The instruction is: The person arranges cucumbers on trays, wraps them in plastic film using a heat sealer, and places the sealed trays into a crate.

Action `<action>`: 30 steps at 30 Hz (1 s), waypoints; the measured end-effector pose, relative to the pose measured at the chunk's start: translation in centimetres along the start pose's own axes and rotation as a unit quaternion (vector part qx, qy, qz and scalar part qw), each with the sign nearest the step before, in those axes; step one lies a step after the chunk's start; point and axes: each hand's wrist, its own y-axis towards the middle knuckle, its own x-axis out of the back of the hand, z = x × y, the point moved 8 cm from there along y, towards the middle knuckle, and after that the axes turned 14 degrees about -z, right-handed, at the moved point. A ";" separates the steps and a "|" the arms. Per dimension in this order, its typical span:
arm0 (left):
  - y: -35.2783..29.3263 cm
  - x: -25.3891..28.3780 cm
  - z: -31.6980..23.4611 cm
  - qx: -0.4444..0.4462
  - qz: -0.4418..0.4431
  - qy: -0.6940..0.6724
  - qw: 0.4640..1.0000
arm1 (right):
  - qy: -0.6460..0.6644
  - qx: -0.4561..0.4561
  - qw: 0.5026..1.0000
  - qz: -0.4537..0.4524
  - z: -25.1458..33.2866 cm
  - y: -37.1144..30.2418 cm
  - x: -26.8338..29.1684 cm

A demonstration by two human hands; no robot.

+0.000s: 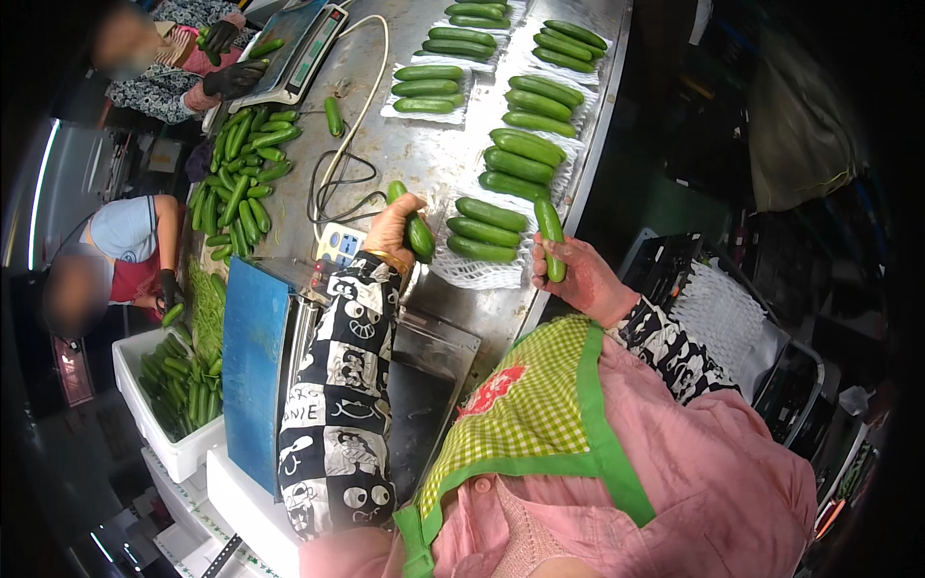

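My left hand (392, 231) grips a dark green cucumber (416, 227) above the steel table (414, 144). My right hand (585, 279) holds another cucumber (550, 236) upright at the table's right edge. Between the two hands lie three cucumbers (487, 229) on a white foam net sheet (472, 272). Further sheets with cucumber sets (525, 162) run up the table's right side. Both forearms wear black-and-white patterned sleeves.
A loose heap of cucumbers (243, 178) lies on the table's left. A scale (301, 50) stands at the far end, with cables (337, 183) trailing across the steel. Two other people work at left; one white crate (159, 433) holds more cucumbers. A blue board (252, 376) stands near me.
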 end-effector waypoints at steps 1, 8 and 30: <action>0.0 0.1 0.7 0.021 -0.027 0.046 0.998 | -0.004 0.010 1.000 -0.020 0.1 0.1 -0.1; 0.4 0.4 2.0 -0.074 -0.050 0.182 0.979 | -0.098 0.141 0.985 -0.015 -0.5 1.8 0.7; 0.8 2.0 4.5 -0.160 -0.164 0.245 0.942 | -0.147 0.072 0.986 0.022 -3.1 1.4 -1.0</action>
